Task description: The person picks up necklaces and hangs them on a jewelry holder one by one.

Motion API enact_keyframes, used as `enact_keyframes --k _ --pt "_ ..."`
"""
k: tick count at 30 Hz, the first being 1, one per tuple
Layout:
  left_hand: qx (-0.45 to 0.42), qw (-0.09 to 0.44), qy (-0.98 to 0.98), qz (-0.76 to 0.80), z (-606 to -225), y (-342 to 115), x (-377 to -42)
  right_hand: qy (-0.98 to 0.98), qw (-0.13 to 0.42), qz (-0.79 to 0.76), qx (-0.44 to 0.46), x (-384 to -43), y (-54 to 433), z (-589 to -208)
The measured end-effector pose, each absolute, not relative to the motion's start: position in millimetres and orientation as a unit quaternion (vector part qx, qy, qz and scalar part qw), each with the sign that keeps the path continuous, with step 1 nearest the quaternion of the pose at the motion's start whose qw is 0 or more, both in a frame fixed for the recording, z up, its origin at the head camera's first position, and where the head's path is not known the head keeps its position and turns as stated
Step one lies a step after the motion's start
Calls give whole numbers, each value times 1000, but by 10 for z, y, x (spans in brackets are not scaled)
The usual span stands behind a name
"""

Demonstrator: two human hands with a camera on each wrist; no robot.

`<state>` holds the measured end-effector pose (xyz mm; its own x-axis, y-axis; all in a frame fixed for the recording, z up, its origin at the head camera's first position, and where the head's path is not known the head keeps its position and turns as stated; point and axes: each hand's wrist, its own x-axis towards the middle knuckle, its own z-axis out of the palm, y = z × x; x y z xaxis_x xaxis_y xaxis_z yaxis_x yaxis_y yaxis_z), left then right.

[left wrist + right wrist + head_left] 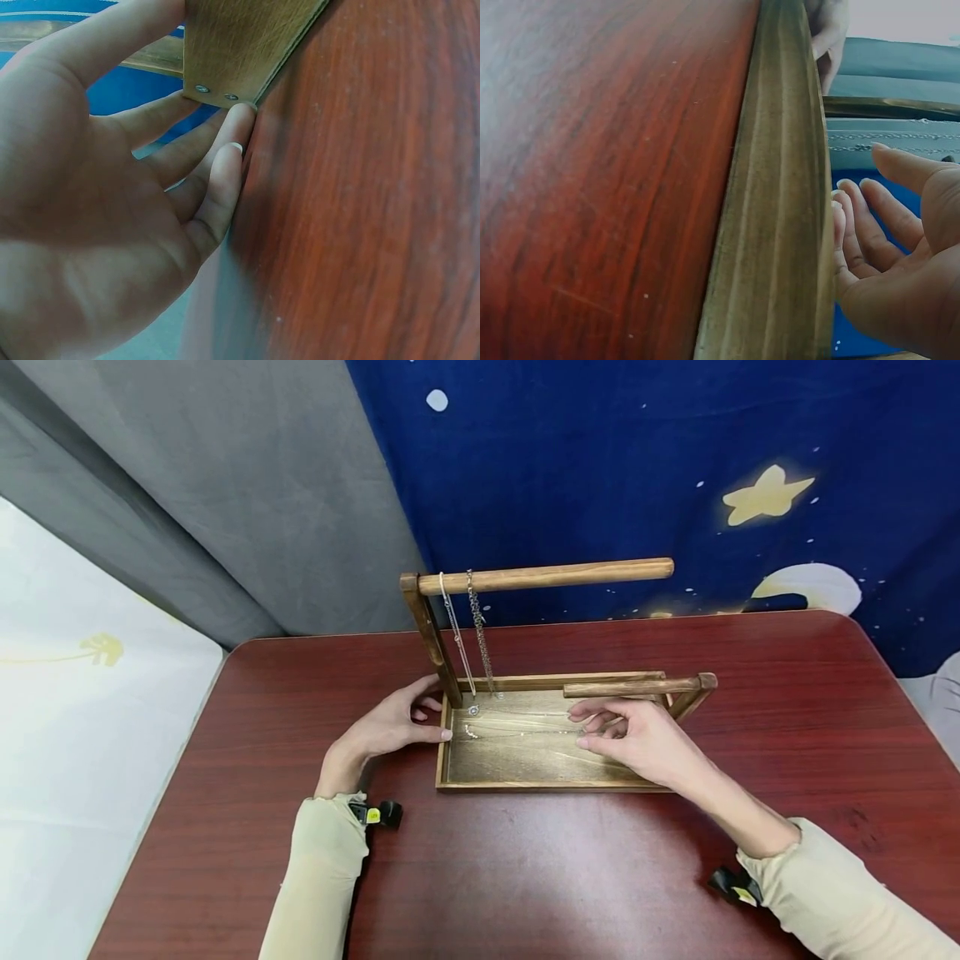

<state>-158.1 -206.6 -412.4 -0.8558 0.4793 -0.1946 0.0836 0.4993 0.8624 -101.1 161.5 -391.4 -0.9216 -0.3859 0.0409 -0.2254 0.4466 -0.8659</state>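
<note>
A wooden jewelry stand (555,786) has a shallow tray base, a tall bar (547,577) at left and a lower bar (626,688) at right. My left hand (393,718) holds the tray's left end, thumb at the rim and fingers by the upright; the left wrist view has its fingertips at the screwed corner (214,91). Above the tray's right part is my right hand (645,735), thumb and fingers apart with nothing visible between them. A thin necklace (521,734) lies in the tray, running toward those fingertips. Two necklaces, one pale (454,627) and one darker (478,618), hang from the tall bar.
The stand sits on a reddish-brown table (525,877) whose back edge meets a grey curtain (247,485) and a blue starry cloth (585,460). A white patterned sheet (82,710) hangs at left. Both wrists carry small black cameras (390,814).
</note>
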Motion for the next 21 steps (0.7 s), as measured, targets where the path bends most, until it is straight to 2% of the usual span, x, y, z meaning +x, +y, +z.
enact_keyframes --k 16,21 --pt "164 212 839 473 -4116 -2056 -1589 884 72 -431 -165 -1121 1576 -3978" --pt "165 212 839 474 -4120 -2053 -1585 895 88 -408 -157 -1145 1556 -4004"
